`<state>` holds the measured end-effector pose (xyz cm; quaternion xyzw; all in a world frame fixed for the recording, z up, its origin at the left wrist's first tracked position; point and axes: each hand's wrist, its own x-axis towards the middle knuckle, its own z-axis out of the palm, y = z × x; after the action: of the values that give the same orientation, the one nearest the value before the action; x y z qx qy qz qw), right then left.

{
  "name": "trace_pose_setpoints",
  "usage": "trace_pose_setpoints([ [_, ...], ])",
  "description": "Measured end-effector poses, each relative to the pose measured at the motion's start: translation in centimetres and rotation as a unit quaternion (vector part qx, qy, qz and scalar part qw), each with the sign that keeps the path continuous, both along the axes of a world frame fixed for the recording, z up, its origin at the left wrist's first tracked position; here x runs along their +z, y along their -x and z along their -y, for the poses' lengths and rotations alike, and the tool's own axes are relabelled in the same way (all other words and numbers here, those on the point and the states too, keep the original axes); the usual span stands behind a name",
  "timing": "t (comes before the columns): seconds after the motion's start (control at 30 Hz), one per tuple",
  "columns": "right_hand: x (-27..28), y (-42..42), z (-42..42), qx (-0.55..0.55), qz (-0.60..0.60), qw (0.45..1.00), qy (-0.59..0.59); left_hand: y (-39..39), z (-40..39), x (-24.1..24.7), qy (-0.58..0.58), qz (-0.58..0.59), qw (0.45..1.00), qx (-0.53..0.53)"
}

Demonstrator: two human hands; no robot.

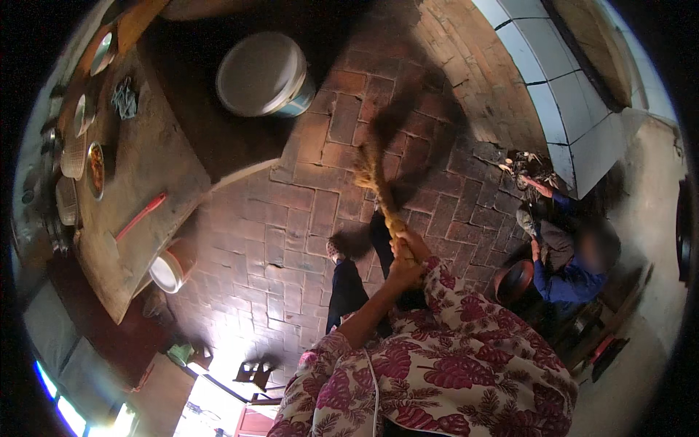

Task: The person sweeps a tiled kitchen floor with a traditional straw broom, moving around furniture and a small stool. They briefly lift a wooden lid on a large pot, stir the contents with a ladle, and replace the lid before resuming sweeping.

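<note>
A broom of bound straw or plant stalks (386, 202) points away from me, its frayed, bushy end farthest from my body. Both my hands are wrapped around its near end. My left hand (404, 271) grips closest to me, and my right hand (416, 244) is clasped just beyond it, the two touching. Below the broom lies the brick floor (322, 213). I cannot tell whether the bushy end touches the bricks. My feet stand on the floor beneath my arms.
At right, a co-worker (568, 278) crouches with a hand at a pile of debris (527, 166) beside the tiled brick stove (568, 104). A reddish basin (514, 281) is close by. Left stands a wooden table (158, 164) with a red-handled tool (141, 216). Lidded buckets (262, 74) sit around it.
</note>
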<state>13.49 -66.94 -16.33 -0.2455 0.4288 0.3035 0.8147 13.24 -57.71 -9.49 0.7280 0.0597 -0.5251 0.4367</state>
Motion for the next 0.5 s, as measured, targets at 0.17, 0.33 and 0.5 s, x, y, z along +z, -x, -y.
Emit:
trace_pose_setpoints([
  [0.17,0.4,-0.2,2.4,-0.063,-0.034,0.996,0.050,-4.1,1.1,1.6,0.131,-0.110,0.985,0.014],
  [0.33,6.3,-5.8,0.5,-0.114,0.053,0.990,0.068,-7.4,-0.6,3.6,0.075,-0.048,0.996,-0.007],
  [0.5,5.2,-11.0,-6.2,-0.073,0.110,0.990,0.059,-8.3,-5.9,3.2,-0.075,0.370,0.906,-0.192],
])
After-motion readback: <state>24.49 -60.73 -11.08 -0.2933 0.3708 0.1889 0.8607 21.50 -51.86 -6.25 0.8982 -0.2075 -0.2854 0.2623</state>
